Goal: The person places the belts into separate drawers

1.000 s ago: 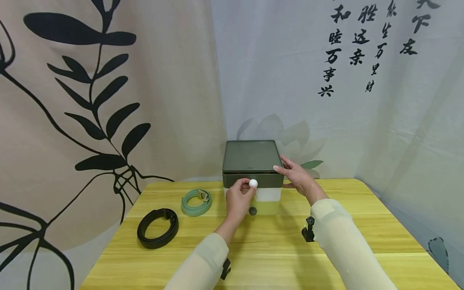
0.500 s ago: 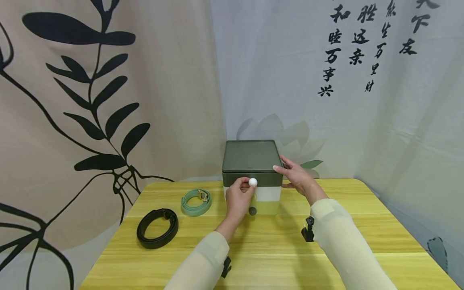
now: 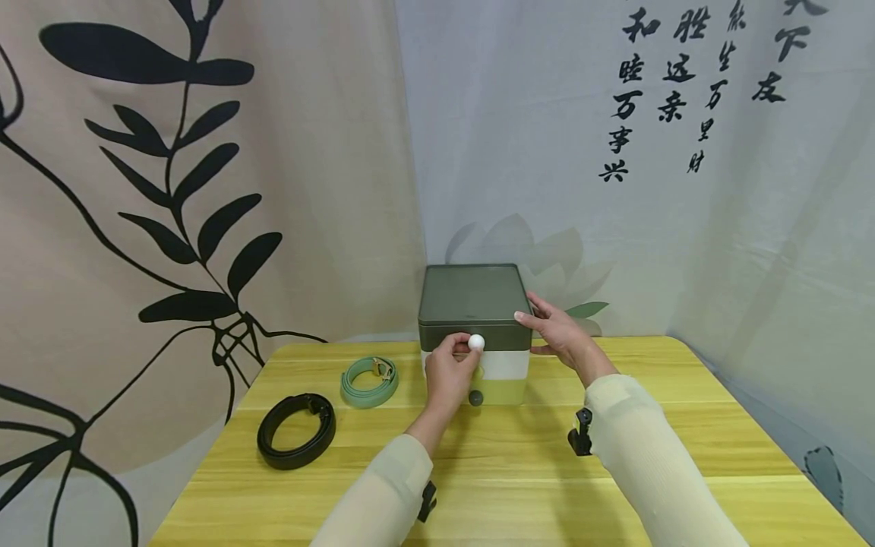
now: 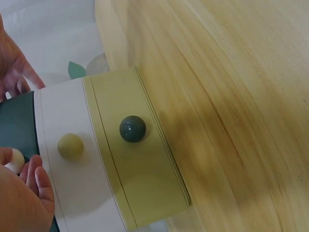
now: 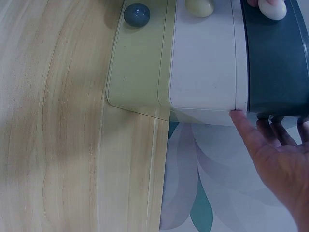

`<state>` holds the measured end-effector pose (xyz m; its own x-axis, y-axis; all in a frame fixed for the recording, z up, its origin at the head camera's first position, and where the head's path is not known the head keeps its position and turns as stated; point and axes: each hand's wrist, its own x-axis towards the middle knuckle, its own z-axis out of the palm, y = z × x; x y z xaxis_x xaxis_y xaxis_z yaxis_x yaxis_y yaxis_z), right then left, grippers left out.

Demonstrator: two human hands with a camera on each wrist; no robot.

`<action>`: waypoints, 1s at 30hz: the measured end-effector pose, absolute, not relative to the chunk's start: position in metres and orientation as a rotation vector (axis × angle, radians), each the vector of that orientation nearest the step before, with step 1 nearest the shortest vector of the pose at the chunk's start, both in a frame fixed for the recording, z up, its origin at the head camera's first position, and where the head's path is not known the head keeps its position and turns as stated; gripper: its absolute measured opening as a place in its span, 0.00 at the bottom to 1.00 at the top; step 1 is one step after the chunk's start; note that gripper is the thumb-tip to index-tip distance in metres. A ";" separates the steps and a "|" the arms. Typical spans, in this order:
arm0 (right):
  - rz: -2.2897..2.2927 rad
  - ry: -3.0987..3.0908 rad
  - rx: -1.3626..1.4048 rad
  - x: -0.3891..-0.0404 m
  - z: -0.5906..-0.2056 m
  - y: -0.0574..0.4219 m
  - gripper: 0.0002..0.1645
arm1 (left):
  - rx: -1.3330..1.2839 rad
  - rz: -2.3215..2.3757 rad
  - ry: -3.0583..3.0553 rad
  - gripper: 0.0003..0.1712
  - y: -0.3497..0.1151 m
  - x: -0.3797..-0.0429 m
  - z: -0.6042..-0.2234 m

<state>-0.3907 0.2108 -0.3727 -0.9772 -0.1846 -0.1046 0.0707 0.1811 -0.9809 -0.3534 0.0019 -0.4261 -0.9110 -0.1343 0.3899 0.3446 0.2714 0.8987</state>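
A small chest of drawers [image 3: 477, 296] stands on the table with a dark green top drawer [image 5: 277, 63], a white middle drawer [image 4: 72, 188] and a yellow-green bottom drawer [image 4: 145, 179]. My left hand [image 3: 451, 376] pinches the round white knob [image 3: 476, 343] of the top drawer between thumb and fingers. That drawer's front sits flush under the lid. Against the chest's right side rests my right hand [image 3: 563, 334], fingers spread and fairly straight, thumb at the lid's front corner. A yellow knob [image 4: 71, 147] and a dark grey-green knob [image 4: 133, 129] project from the lower drawers.
Left of the chest lie a coiled green belt [image 3: 369, 399] with a gold-coloured buckle and, nearer me, a coiled black belt [image 3: 321, 441]. A printed cloth [image 3: 342, 152] hangs behind the wooden table [image 3: 519, 494].
The top drawer has slid back a little; the narrow gap under the lid has closed. My left hand moved in with the knob, while my right hand stayed at the chest's side.
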 end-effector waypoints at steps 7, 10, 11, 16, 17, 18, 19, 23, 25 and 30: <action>-1.885 2.259 -0.107 -0.391 -0.373 0.211 0.48 | -0.233 -1.657 -2.103 0.11 0.003 -0.355 -0.429; -1.895 2.251 -0.102 -0.391 -0.373 0.211 0.47 | -0.228 -1.661 -2.104 0.11 0.003 -0.356 -0.429; -1.899 2.245 -0.100 -0.391 -0.373 0.211 0.47 | -0.224 -1.665 -2.109 0.11 0.003 -0.356 -0.429; -1.911 2.228 -0.092 -0.392 -0.373 0.211 0.47 | -0.187 -1.675 -2.147 0.11 0.002 -0.357 -0.427; -1.911 2.228 -0.093 -0.392 -0.373 0.211 0.47 | -0.184 -1.674 -2.150 0.11 0.003 -0.358 -0.427; -1.910 2.227 -0.092 -0.392 -0.373 0.211 0.47 | -0.182 -1.672 -2.153 0.11 0.002 -0.357 -0.426; -1.910 2.226 -0.091 -0.392 -0.373 0.211 0.47 | -0.184 -1.674 -2.151 0.11 0.002 -0.358 -0.426; -1.896 2.242 -0.093 -0.391 -0.373 0.211 0.47 | -0.181 -1.679 -2.157 0.11 0.002 -0.357 -0.427; -1.886 2.252 -0.097 -0.391 -0.373 0.211 0.47 | -0.182 -1.678 -2.158 0.11 0.002 -0.358 -0.427; -1.877 2.260 -0.102 -0.392 -0.374 0.212 0.47 | -0.189 -1.680 -2.165 0.11 0.002 -0.359 -0.428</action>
